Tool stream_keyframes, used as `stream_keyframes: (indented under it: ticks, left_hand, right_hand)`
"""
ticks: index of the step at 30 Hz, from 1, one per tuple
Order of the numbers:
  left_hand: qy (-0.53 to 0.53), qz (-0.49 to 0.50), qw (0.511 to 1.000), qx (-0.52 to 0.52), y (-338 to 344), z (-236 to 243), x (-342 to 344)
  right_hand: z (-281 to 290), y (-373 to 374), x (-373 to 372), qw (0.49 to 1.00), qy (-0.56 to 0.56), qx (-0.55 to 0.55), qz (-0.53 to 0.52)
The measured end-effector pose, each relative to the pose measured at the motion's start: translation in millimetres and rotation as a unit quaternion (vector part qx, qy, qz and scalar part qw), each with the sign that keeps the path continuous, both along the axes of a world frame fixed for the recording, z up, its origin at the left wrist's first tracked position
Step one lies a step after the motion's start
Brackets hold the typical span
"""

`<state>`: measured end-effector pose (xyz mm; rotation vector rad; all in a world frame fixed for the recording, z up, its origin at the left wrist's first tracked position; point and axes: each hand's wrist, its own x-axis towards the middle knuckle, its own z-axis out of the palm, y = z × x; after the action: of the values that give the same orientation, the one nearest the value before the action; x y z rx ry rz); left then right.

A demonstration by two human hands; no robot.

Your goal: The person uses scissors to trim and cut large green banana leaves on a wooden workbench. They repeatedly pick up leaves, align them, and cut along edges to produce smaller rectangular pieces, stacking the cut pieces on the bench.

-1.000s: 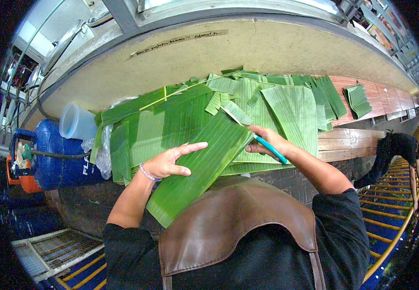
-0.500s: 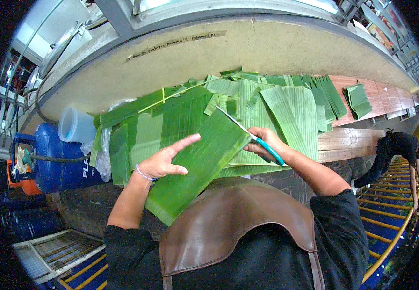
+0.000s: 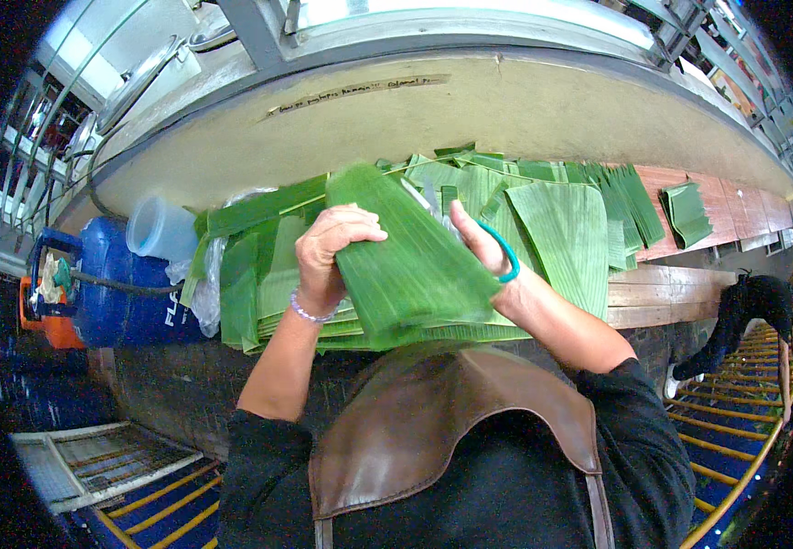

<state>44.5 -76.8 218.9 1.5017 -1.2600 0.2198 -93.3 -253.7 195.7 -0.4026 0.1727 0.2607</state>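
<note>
A wide green banana leaf piece (image 3: 406, 274) is lifted between my hands, tilted and a little blurred. My left hand (image 3: 334, 249) is closed over its left edge, fingers curled on top. At the opposite edge is my right hand (image 3: 481, 240), thumb raised, with the other fingers mostly hidden behind the leaf. The teal-handled scissors (image 3: 509, 252) hang on this right hand; their blades show only partly, beyond the leaf. Underneath and behind lies a spread of cut banana leaves (image 3: 557, 229) on the bench.
A small folded leaf stack (image 3: 685, 215) lies on the wooden bench (image 3: 735, 203) at right. To the left stand a translucent bucket (image 3: 160, 229) and a blue drum (image 3: 127, 284). A wall (image 3: 543, 114) rises behind. Another person (image 3: 755, 311) bends over at far right, near yellow railings (image 3: 726, 435).
My left hand has gone from spread to gripping the leaf. The leaf has been raised and turned more upright. My right hand's scissors have swung back, their blades no longer across the leaf's edge.
</note>
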Motion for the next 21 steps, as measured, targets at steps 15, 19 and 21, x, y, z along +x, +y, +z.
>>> stream_keyframes:
  ticks: [15, 19, 21]
  left_hand:
    - [0.604, -0.239, 0.738, -0.182, 46, -19, 2]
    - [0.465, -0.047, 0.882, -0.053, 41, -26, -1]
    - [0.461, -0.047, 0.881, -0.090, 39, -28, -1]
  right_hand:
    - [32, 9, 74, 0.935, -0.165, -0.313, -0.020]
    - [31, 16, 88, 0.909, -0.202, -0.365, 0.002]
    - [28, 19, 95, 0.899, -0.219, -0.378, 0.013]
